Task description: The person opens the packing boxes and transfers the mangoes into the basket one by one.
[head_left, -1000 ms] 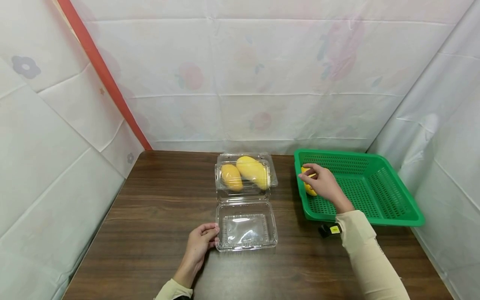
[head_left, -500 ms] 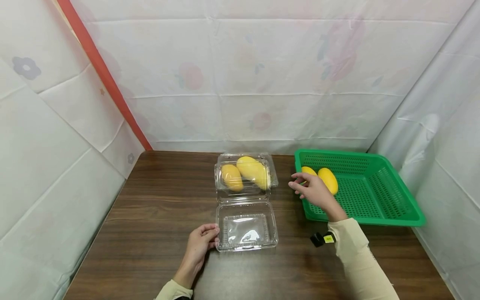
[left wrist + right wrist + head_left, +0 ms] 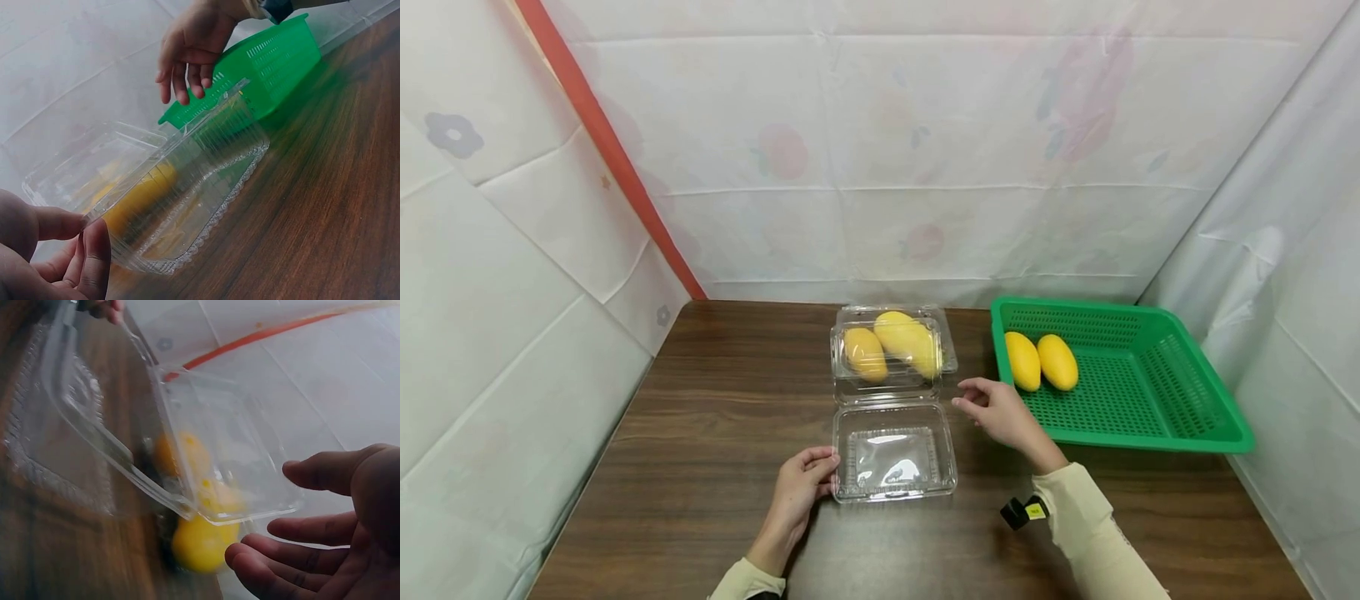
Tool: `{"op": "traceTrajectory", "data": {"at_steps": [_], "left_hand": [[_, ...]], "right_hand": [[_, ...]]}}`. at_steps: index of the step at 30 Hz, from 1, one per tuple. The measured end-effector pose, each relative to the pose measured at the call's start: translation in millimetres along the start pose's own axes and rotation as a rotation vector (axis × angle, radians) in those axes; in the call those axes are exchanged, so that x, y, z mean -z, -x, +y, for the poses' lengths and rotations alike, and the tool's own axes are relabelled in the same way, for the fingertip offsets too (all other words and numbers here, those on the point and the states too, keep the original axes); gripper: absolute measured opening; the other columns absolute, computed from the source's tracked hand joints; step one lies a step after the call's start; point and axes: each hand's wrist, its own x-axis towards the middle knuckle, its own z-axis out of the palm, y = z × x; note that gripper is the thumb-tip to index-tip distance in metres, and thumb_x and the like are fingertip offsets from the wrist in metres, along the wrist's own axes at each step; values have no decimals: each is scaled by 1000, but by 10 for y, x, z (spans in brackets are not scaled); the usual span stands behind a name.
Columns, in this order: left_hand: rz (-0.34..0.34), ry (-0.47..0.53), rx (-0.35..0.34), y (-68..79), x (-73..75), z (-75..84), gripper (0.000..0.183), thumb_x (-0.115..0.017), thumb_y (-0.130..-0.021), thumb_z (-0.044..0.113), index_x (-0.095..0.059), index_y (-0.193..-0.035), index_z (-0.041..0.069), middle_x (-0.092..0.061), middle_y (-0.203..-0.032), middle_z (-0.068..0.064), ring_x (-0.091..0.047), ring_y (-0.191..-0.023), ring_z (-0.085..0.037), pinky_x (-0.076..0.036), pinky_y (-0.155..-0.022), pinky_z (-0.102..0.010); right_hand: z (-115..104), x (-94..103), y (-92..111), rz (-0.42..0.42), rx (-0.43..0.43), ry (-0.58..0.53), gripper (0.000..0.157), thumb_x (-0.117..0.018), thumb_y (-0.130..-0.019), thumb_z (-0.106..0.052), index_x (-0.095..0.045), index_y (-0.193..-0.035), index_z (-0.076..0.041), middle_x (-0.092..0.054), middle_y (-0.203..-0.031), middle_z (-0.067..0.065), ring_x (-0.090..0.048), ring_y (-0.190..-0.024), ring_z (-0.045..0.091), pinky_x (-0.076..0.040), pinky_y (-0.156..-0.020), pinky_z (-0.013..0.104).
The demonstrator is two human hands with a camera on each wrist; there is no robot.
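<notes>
A clear plastic clamshell container (image 3: 895,458) stands open on the table, its lid (image 3: 886,392) raised on the far side. My left hand (image 3: 801,483) pinches the near-left rim of its base between thumb and fingers, as the left wrist view shows closely. Behind the lid, several yellow mangoes (image 3: 865,354) sit in another clear container (image 3: 949,354). My right hand (image 3: 1000,412) hovers to the right of the open container, fingers loosely bent and holding nothing. Two mangoes (image 3: 1057,362) lie side by side at the left end of a green basket (image 3: 1150,442).
The basket fills the right back of the brown wooden table (image 3: 715,433). White patterned sheeting (image 3: 880,150) rises behind and on both sides, with a red strip (image 3: 617,167) at the back left corner.
My right hand has come out of the basket toward the left and nearer to me, empty, uncovering the two mangoes. The left hand stays on the container's rim.
</notes>
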Motion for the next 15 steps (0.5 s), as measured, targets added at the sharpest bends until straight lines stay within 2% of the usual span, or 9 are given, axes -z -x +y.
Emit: {"op": "traceTrajectory", "data": {"at_steps": [4, 9, 15], "left_hand": [[4, 0, -9, -15, -7, 2, 33, -64, -92, 6, -55, -118, -14, -65, -81, -1, -58, -64, -7, -51, -58, -19], [-4, 1, -8, -17, -15, -6, 34, -63, -92, 6, -54, -118, -14, -65, -80, -1, -58, -64, -7, -51, -58, -19], [-11, -2, -4, -4, -20, -8, 36, -63, -93, 6, -53, -121, -13, -65, -82, 0, -58, -65, -8, -51, -58, -20]], "right_hand": [[6, -118, 13, 17, -10, 49, 39, -65, -94, -22, -61, -123, 3, -69, -98, 12, -66, -80, 24, -54, -63, 26], [65, -283, 22, 47, -47, 87, 38, -67, -92, -21, -62, -123, 2, -70, -94, 8, -65, -81, 17, -53, -66, 29], [175, -451, 29, 96, -45, -25, 31, -68, -90, -11, -64, -117, 5, -70, -84, 10, -65, -70, 22, -52, -59, 27]]}}
